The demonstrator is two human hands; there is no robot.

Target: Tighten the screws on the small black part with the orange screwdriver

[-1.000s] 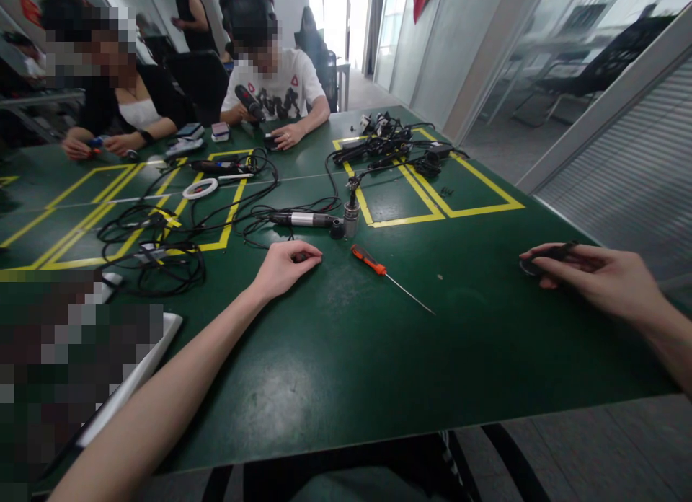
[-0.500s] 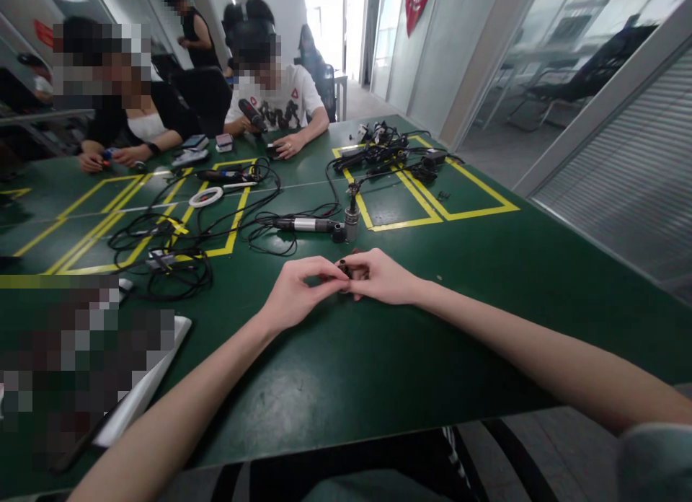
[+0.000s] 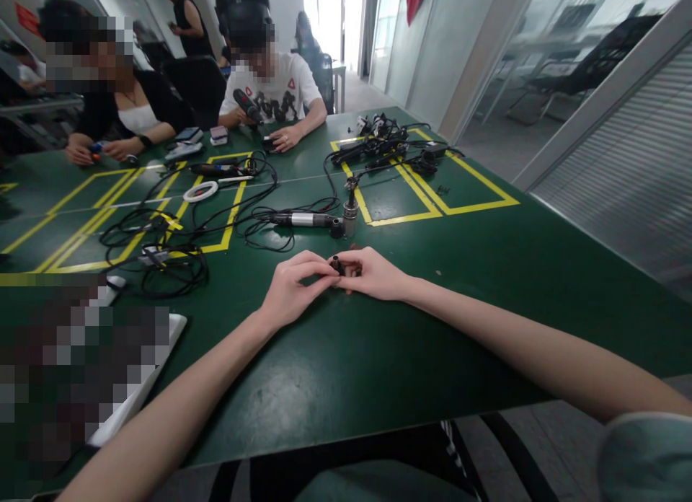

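My left hand (image 3: pixel 297 284) and my right hand (image 3: pixel 379 274) meet just above the green table, fingertips almost touching. Between them is a small dark metal part with a round, tube-like top (image 3: pixel 336 262); its lower portion is hidden by the fingers. Thumb and fingers of the left hand pinch it from the left, while the right hand's curled fingers hold it from the other side. Just beyond the hands stand a silver metal cylinder (image 3: pixel 350 217) and a short black round piece (image 3: pixel 337 229). A black and silver pen-shaped tool (image 3: pixel 305 219) with a cable lies beside them.
Tangled black cables (image 3: pixel 156 260) lie to the left, near a white ring (image 3: pixel 200 192). More cables and black devices (image 3: pixel 378 145) are heaped at the back right. A white-edged tray-like object (image 3: pixel 170 343), partly blurred out, is front left. Two people sit across the table (image 3: pixel 476 271).
The whole view has shifted slightly. My hands and the small dark part appear a little further left, with the part's tube-like top showing a bit more; both hands keep their hold.
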